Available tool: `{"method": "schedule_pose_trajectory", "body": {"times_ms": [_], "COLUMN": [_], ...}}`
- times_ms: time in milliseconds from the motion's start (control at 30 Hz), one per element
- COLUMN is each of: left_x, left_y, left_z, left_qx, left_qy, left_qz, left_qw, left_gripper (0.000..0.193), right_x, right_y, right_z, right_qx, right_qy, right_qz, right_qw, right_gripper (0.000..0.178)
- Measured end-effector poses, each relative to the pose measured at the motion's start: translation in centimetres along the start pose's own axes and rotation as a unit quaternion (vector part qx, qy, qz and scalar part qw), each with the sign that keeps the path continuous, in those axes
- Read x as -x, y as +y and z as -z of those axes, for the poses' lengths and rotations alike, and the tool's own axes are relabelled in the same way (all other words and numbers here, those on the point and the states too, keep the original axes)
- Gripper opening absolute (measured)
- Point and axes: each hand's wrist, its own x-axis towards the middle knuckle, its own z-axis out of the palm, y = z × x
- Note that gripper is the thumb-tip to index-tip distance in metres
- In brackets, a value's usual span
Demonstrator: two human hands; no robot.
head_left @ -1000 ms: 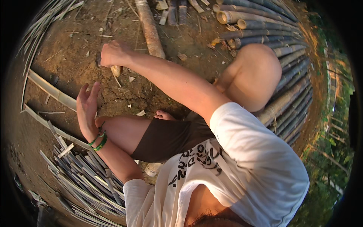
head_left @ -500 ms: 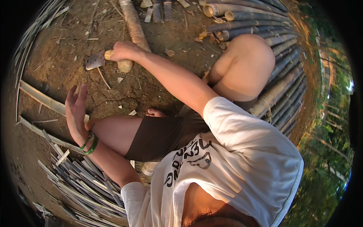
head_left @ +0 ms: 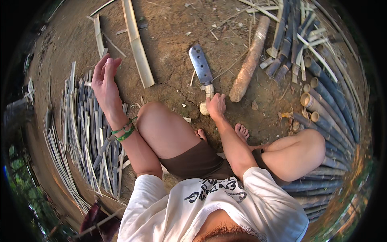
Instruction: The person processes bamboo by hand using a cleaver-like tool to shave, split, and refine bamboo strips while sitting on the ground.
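Observation:
My right hand (head_left: 216, 105) grips the pale wooden handle of a broad knife (head_left: 200, 64). Its steel blade has a row of holes and points away from me over the bare dirt; a rounded knob ends the handle. Beyond my left knee, my left hand (head_left: 107, 86) is raised with nothing in it, palm turned inward and fingers loosely bent and apart. Ahead of that hand lie a long split bamboo piece (head_left: 138, 48) and a shorter one (head_left: 98, 34). To the right of the knife rests a thick round log (head_left: 250, 60), apart from the blade.
A heap of narrow bamboo strips (head_left: 90, 133) spreads along my left side. Uncut bamboo poles (head_left: 326, 121) are stacked at my right, close to my bent right knee. Shorter dark bamboo pieces (head_left: 284, 36) and pale slats lie at the far right.
The view has swung leftward, so the log and poles appear farther right. The knife's blade, which pointed left, now points away from me, still in my right hand. My left hand stays raised.

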Motion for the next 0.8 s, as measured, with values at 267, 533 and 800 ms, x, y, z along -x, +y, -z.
{"method": "schedule_pose_trajectory", "body": {"times_ms": [267,533,800], "left_x": [2.8,2.5,-0.4], "left_y": [-24.9,-30.1,-30.0], "left_z": [4.7,-0.5,-3.1], "left_qx": [-0.259,-0.480,-0.432], "left_qy": [-0.017,0.021,0.061], "left_qz": [0.171,0.107,0.270], "left_qw": [0.950,0.870,0.858], "left_gripper": [0.046,0.055,0.062], "right_x": [0.2,-1.4,-1.6], "right_y": [-0.6,0.0,-0.4], "right_z": [0.3,0.1,0.6], "right_qx": [0.001,0.002,0.016], "right_qy": [-0.021,-0.060,-0.074], "right_qz": [0.028,0.011,0.006], "right_qw": [0.999,0.998,0.997], "right_gripper": [0.048,0.056,0.056]}}
